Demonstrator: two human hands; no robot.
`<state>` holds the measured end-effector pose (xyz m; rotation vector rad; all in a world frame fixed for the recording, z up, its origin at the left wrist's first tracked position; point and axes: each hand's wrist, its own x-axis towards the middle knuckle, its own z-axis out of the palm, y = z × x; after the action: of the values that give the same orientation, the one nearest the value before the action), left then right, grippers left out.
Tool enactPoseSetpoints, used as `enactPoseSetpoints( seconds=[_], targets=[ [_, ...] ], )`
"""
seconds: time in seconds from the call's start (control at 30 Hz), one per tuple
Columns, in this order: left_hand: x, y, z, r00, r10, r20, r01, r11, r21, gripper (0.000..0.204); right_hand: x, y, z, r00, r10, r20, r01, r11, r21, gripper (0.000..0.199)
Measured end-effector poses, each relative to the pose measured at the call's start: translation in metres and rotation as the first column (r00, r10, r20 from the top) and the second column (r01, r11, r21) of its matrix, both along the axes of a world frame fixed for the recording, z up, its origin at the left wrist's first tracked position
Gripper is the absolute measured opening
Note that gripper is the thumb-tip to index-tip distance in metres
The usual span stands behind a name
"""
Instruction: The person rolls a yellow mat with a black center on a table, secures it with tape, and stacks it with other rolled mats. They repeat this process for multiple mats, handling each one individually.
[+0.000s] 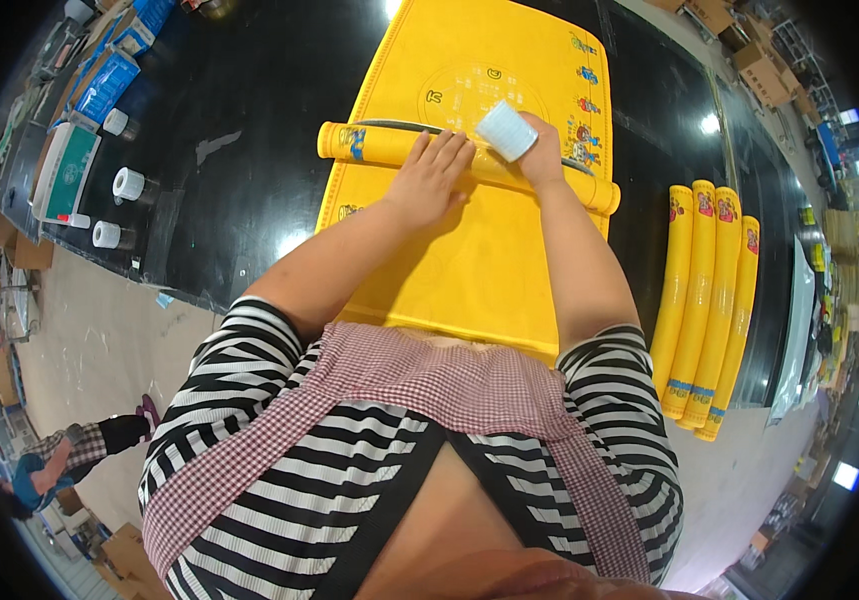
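A rolled yellow mat (349, 143) lies crosswise over flat yellow mats (489, 255) on the black table. My left hand (431, 172) rests on the roll with its fingers stretched out. My right hand (541, 150) is closed around a small pale blue-white roll (506, 130), perhaps of labels or tape, held tilted just above the mat roll. A thin dark strip (389, 124) runs along the far side of the mat roll and shows again right of my right hand. Beyond it, the flat mat bears a round print and small cartoon figures.
Several finished yellow rolls (699, 300) lie side by side at the table's right. On the left stand white rolls (128, 184), a green and white box (66, 172) and blue packages (107, 85). Another person (74, 450) is on the floor area at lower left.
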<state>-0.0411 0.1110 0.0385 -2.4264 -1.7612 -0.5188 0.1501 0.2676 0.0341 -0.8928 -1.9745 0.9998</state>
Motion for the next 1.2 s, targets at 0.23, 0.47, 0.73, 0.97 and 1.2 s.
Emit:
enactPoseSetpoints(
  seconds=[0.23, 0.47, 0.73, 0.97, 1.2],
  targets=[
    [-0.019, 0.092, 0.030, 0.983, 0.043, -0.181, -0.113, 0.910, -0.398, 0.058, -0.014, -0.052, 0.013, 0.974, -0.055, 0.222, -0.104, 0.757, 0.645, 0.052],
    [-0.013, 0.094, 0.034, 0.996, 0.067, -0.059, -0.087, 0.857, -0.507, 0.066, 0.046, -0.182, -0.010, 0.945, 0.311, -0.101, -0.326, 0.868, -0.375, 0.039],
    [0.090, -0.014, 0.052, 0.534, 0.429, 0.728, 0.307, 0.704, -0.640, 0.061, 0.074, -0.205, 0.003, 0.551, -0.568, -0.611, -0.120, 0.670, -0.732, 0.038],
    [0.082, -0.097, 0.055, 0.581, -0.314, 0.751, 0.734, 0.602, -0.316, 0.049, 0.230, -0.192, 0.062, 0.835, -0.516, -0.191, 0.320, 0.738, -0.594, 0.028],
    [-0.032, -0.171, 0.034, 0.793, -0.067, 0.606, 0.389, 0.821, -0.419, 0.042, 0.393, -0.205, 0.190, 0.635, -0.439, 0.635, 0.594, 0.803, -0.039, 0.034]
  ],
)
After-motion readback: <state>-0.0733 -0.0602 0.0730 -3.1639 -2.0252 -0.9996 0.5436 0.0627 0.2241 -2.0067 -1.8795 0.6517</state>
